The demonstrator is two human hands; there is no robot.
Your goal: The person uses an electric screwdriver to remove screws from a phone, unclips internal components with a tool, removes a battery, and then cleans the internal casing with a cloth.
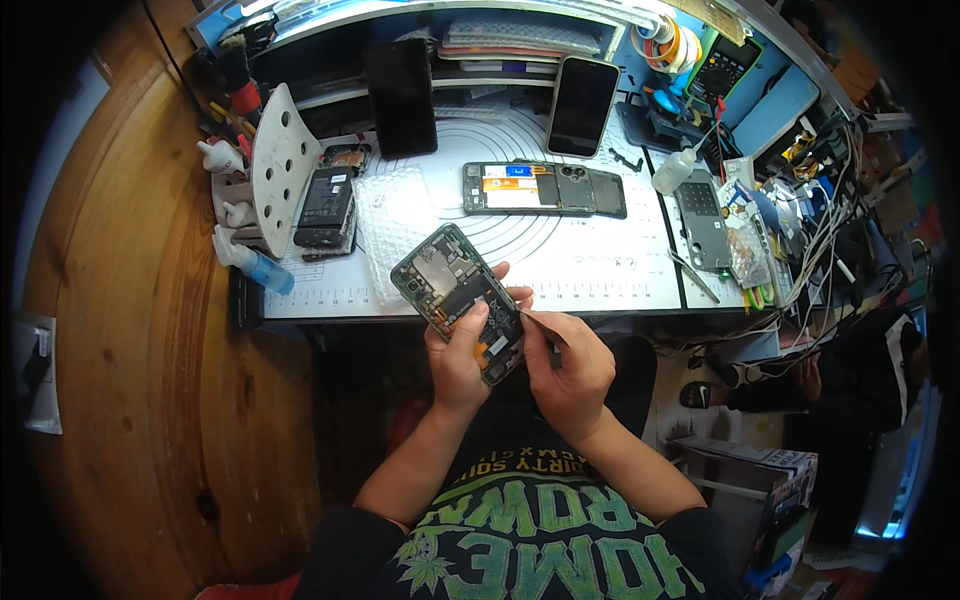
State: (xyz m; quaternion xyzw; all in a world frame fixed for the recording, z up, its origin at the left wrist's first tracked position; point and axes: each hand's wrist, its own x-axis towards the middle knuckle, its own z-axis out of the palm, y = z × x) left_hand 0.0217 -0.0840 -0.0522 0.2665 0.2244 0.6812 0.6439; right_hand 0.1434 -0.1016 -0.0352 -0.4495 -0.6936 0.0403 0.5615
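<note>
An opened phone (437,268) is tilted over the front edge of the worktop, its circuit board, dark battery and an orange flex cable exposed. My left hand (460,368) is wrapped round it, thumb across the battery and fingertips showing at the far side. My right hand (575,370) is closed in a pinch at the phone's right edge, on a thin dark flat piece (541,326) whose kind I cannot make out. Beyond my hands, another opened phone (545,190) with a white-and-orange battery area lies on the printed white mat (610,265).
Two dark-screened phones (401,100) (583,106) stand at the back. To the left are phone parts (326,207), bubble wrap (392,225), a perforated holder (283,165) and a blue-liquid bottle (262,268). Tweezers (694,277), a phone cover (703,222) and tangled cables (825,210) lie right. A person (850,370) is beyond.
</note>
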